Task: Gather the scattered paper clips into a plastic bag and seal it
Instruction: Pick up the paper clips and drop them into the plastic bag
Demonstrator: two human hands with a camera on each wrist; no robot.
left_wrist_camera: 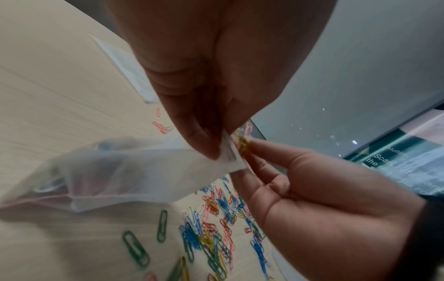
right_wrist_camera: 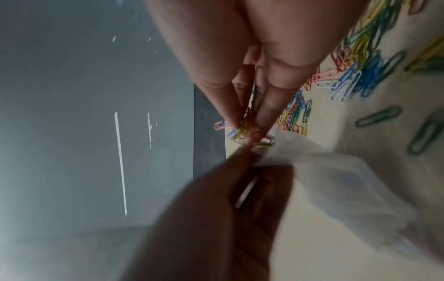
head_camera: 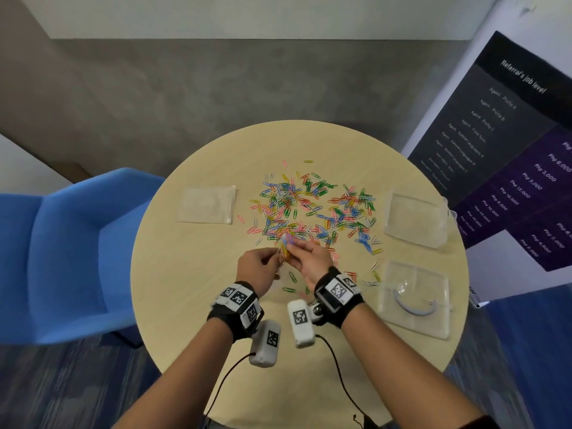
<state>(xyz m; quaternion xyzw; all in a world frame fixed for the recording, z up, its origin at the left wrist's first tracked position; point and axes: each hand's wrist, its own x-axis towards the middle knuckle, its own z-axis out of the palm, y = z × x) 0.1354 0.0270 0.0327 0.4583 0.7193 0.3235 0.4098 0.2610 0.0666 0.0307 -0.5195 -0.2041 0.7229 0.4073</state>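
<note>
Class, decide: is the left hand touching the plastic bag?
Touching. The left wrist view shows the left hand pinching the rim of the plastic bag between its fingertips.

Two hands over one round table [head_camera: 192, 305]. Four clear plastic bags: one flat at the left [head_camera: 206, 204], two at the right [head_camera: 414, 222] [head_camera: 416, 300], one held up [left_wrist_camera: 134, 171]. Paper clips [head_camera: 312, 209], far too many to count. One blue chair [head_camera: 71, 252].
</note>
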